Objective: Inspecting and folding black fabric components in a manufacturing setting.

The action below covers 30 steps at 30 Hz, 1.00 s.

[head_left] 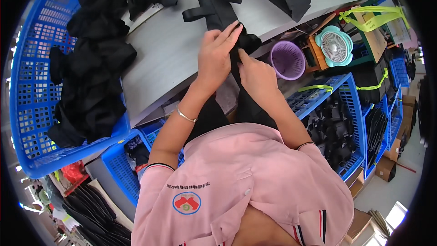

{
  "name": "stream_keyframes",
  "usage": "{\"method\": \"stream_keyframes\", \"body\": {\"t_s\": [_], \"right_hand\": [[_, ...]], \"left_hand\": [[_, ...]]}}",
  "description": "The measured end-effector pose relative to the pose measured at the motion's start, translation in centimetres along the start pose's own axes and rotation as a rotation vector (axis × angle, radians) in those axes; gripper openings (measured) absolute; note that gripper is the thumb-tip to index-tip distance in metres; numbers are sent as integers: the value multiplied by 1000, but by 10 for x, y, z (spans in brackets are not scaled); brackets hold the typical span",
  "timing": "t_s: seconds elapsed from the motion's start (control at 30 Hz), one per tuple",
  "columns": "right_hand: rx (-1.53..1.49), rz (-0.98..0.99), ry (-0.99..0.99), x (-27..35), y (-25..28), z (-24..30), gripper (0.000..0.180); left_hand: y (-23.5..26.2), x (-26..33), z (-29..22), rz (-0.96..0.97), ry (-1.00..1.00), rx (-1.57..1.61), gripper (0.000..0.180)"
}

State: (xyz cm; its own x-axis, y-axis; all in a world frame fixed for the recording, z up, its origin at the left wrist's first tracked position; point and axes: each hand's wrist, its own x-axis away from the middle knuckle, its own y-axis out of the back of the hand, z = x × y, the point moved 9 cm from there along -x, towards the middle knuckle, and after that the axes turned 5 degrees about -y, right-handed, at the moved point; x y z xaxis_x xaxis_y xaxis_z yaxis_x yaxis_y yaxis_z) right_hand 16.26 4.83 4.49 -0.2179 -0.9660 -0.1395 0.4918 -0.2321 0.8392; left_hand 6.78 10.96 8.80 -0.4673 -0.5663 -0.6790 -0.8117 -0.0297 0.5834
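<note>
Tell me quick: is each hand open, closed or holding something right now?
Left hand: fingers extended, touching the black cloth; whether it grips can't be told.
Right hand: at the same cloth; its grip is hidden.

two hands (214,61) (259,79), one purple basket (298,59), one fan (336,47)

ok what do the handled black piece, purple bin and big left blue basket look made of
Black piece: probably matte fabric, since it folds softly.
Purple bin: likely plastic, smooth-looking, with regular perforations.
Big blue basket: likely smooth, rigid plastic, with moulded-looking grid walls.
</note>
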Motion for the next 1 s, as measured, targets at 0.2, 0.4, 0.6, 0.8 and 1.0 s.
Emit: {"method": "stream_keyframes", "body": {"t_s": [0.2,0.4,0.6,0.8,1.0], "right_hand": [[-60,-138,108,-17,-24,-12,24],[-916,79,-129,-46,-53,-43,33],[-1688,61,-696,-34,-49,-48,45],[-1787,94,-533,-31,-39,-31,43],[-1782,93,-470,-25,-41,-34,41]], "left_hand": [[-7,9,-36,175,-128,204,56],[15,35,-48,86,-3,379,54],[26,68,-27,-62,332,261,77],[17,56,-29,-224,383,169,78],[28,50,-32,-381,331,266,58]]}}
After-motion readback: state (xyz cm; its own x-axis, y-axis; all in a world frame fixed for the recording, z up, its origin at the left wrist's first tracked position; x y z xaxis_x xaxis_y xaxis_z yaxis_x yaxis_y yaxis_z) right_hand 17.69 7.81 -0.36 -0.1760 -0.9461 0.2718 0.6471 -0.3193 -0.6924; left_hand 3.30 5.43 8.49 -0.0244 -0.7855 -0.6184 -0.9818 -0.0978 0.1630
